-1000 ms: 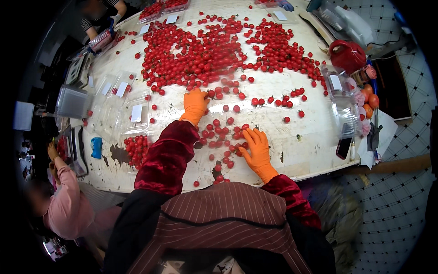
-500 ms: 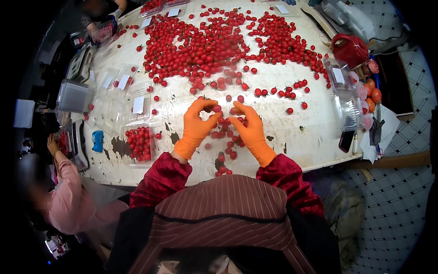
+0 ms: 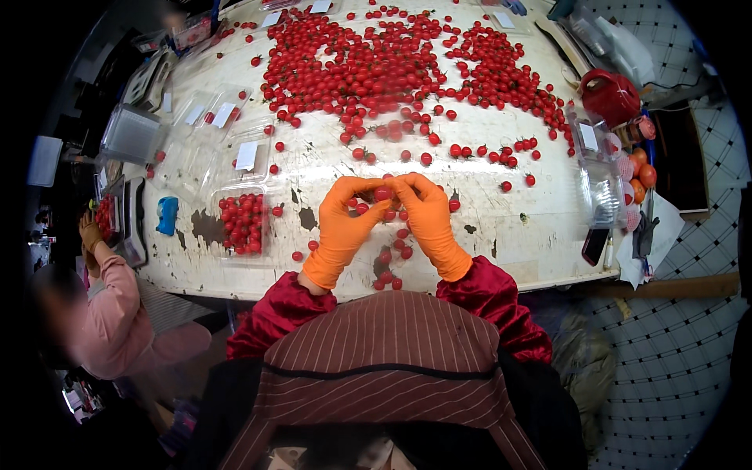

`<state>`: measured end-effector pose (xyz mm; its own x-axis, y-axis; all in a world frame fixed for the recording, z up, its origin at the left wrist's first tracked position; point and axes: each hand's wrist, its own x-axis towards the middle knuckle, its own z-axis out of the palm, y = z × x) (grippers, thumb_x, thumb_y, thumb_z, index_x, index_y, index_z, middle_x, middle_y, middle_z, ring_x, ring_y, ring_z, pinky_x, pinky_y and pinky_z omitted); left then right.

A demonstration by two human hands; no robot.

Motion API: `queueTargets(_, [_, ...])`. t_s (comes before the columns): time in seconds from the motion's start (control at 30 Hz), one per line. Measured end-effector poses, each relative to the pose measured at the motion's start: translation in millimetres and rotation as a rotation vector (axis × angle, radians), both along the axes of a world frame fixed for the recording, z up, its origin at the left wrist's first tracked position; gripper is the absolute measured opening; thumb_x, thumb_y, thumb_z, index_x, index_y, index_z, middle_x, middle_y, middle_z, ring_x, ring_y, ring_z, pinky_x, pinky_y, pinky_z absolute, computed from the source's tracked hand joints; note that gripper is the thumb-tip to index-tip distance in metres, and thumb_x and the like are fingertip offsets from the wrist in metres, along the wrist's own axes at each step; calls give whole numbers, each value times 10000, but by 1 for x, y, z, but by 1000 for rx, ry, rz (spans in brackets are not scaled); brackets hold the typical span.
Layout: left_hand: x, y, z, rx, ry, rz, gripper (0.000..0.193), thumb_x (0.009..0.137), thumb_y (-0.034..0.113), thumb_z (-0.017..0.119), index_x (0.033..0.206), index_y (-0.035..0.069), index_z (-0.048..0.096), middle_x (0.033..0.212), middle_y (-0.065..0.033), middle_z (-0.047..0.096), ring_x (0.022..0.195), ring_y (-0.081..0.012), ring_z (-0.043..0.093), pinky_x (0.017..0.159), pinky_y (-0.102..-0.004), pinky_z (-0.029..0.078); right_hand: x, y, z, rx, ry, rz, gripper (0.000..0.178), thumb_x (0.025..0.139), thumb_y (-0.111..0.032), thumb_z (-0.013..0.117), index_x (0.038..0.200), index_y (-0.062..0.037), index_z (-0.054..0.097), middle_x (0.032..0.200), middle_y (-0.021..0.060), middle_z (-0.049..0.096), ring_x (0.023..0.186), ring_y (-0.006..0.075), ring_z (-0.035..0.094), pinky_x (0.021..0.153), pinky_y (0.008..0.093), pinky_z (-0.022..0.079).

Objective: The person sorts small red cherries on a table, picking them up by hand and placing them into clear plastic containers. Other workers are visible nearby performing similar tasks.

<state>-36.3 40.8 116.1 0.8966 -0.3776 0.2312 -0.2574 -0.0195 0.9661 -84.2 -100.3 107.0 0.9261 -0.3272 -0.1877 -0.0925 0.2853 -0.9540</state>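
Observation:
Over the near middle of the table, both my hands in orange gloves come together at one cherry tomato [image 3: 383,193]. My left hand [image 3: 345,223] pinches it between thumb and forefinger. The bent fingers of my right hand [image 3: 427,223] press at its right side; whether they grip a stem there is hidden. Several loose cherry tomatoes [image 3: 406,252] lie below and between the hands. Left of them stands a clear plastic punnet [image 3: 265,223] filled with cherry tomatoes. A big heap of red cherry tomatoes [image 3: 345,70] spreads over the far half.
The worn white table [image 3: 509,243] carries clear empty punnets [image 3: 188,160] and a blue object [image 3: 167,215] on the left. Along the right edge are a red jug [image 3: 609,98], a phone [image 3: 594,246] and orange fruit [image 3: 647,174]. A person in pink [image 3: 110,313] works at the left.
My hands have come together: the right fingers now meet the cherry tomato in the left. The view has shifted slightly. More loose tomatoes show left of my left wrist.

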Motion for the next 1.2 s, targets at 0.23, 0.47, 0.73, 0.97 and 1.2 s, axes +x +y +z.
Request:
queueTargets(0.23, [0,3,2,150,-256,34,298,755,-16,759,1034,63,692,917,-24,616,797,-112,608,684,-235,482,-5,3,-3,-130,-55,93,204,930,-149,657,1041,21,675,924,45,684,763,77,605,684,220,502])
queueTargets(0.47, [-3,8,3,121,-72,-3,307,754,-21,762,1045,37,686,942,-42,617,824,-121,586,751,-258,484,-4,-2,3,109,33,97,187,883,-115,709,993,32,674,883,49,685,796,87,623,686,218,511])
queueTargets(0.73, [-7,17,-10,94,-26,33,282,759,-4,772,1025,36,684,944,-27,618,830,-106,576,755,-253,479,-2,0,2,46,54,188,223,877,-122,711,1029,39,684,912,77,702,832,115,651,722,240,526])
queueTargets(0.97, [-8,21,-9,124,-74,46,299,756,-8,775,1036,35,681,948,-25,615,834,-101,575,762,-251,477,0,3,1,-22,70,237,247,870,-135,717,1037,44,685,933,78,705,842,115,650,734,243,526])
queueTargets(1.2, [-8,28,-11,35,35,34,267,784,-1,752,1039,26,679,976,-32,628,861,-120,611,793,-259,500,2,0,0,11,71,273,255,886,-155,696,1065,26,696,944,65,699,828,109,639,731,234,512])
